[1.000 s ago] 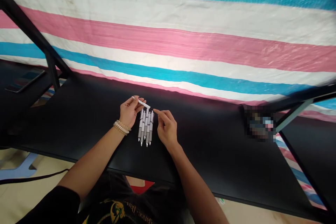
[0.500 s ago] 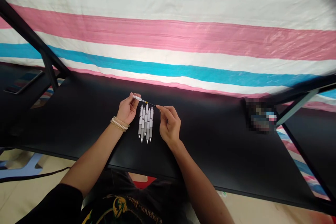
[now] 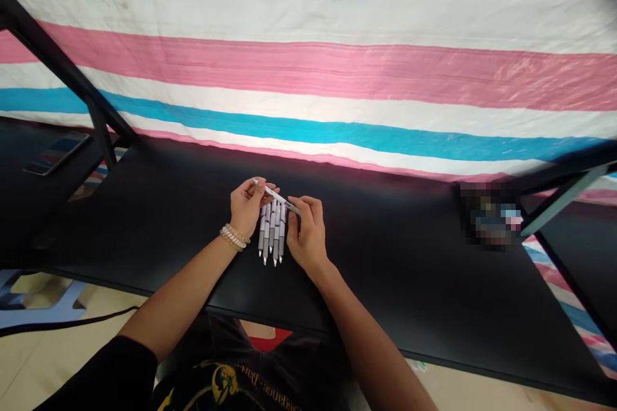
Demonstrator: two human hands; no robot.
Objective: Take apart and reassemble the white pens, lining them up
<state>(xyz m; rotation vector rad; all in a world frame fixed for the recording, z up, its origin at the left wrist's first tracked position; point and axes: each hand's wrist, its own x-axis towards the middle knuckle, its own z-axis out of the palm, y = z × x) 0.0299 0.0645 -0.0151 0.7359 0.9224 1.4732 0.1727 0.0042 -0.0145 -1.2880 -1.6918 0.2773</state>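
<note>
A white and grey pen [image 3: 278,196] is held slantwise above the table between my two hands. My left hand [image 3: 247,205] is closed on its upper white end, thumb and fingers pinching it. The fingers of my right hand [image 3: 307,231] close round its grey grip end, and its tip is hidden by them. Just below the held pen, several white pens with grey grips [image 3: 272,231] lie side by side on the black table [image 3: 385,270], metal tips toward me. Their upper ends are partly covered by my left hand and the held pen.
A striped plastic sheet [image 3: 308,70] hangs behind the table. Black slanted frame bars [image 3: 62,61] stand at both sides. A blurred-out dark object [image 3: 489,215] sits at the right, and a flat dark device [image 3: 58,153] lies at far left.
The thin refill, exposed between my hands before, is out of sight; a white barrel with a grey grip now spans them. My hands have come closer together, and the view has shifted slightly.
</note>
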